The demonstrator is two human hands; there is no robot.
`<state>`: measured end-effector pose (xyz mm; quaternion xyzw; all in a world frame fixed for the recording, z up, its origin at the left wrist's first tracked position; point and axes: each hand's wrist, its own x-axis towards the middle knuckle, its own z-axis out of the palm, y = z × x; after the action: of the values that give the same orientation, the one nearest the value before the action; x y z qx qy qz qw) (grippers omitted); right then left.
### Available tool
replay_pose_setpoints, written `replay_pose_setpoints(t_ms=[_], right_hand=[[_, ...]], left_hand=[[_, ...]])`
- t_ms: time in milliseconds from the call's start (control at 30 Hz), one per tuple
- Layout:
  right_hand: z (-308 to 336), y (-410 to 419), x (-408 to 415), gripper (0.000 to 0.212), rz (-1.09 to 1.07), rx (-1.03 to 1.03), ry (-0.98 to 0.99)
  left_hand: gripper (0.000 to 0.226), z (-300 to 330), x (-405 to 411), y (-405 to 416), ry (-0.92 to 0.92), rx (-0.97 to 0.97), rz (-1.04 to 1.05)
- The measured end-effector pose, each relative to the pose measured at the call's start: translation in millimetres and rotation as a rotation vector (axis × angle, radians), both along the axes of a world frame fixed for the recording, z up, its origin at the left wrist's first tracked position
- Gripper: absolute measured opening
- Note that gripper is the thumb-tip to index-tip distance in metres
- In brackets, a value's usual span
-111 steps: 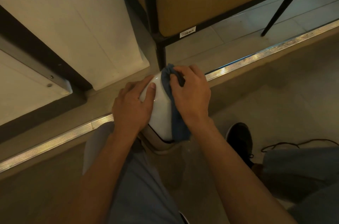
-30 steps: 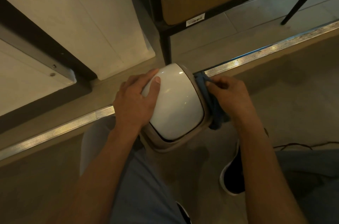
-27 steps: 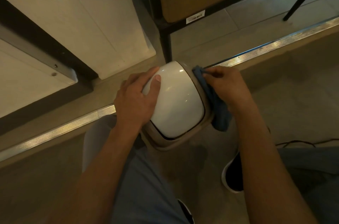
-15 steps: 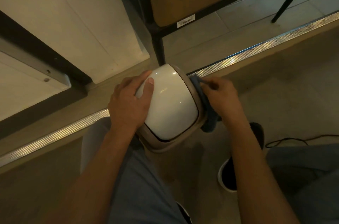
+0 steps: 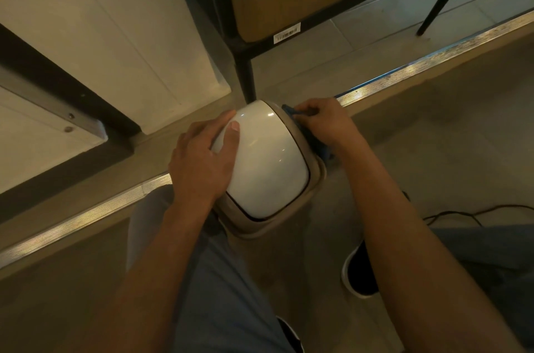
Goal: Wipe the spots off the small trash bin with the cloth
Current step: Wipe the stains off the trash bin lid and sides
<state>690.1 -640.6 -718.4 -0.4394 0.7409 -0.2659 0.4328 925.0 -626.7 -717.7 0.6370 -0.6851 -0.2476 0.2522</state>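
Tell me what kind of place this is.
Probably an indoor room or entryway at floor level: tiled floor, a metal threshold strip across it, and black furniture legs beside the small trash bin.

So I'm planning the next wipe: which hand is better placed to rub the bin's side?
Right. The right hand already grips the cloth against the bin; the left hand steadies its lid.

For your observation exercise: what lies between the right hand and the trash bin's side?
In the head view, the blue cloth lies between right hand and trash bin.
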Motion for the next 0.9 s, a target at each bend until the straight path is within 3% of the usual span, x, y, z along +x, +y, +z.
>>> replay_pose_setpoints(t_ms=[200,467,667,900], right_hand=[[-11,41,-11,0.018,-0.070,-0.003,0.041],[-4,-11,7,0.019,-0.031,-0.052,0.064],[-5,51,-15,0.017,-0.056,0.107,0.017],[-12,58,-13,0.017,-0.168,0.065,-0.050]], left_hand=[[0.038,1,-4,1,0.001,-0.002,-0.007],[0.041,2,-3,1,0.013,-0.006,-0.026],[0.038,2,-4,1,0.004,-0.015,-0.003],[0.039,3,-5,1,-0.012,-0.008,0.005]])
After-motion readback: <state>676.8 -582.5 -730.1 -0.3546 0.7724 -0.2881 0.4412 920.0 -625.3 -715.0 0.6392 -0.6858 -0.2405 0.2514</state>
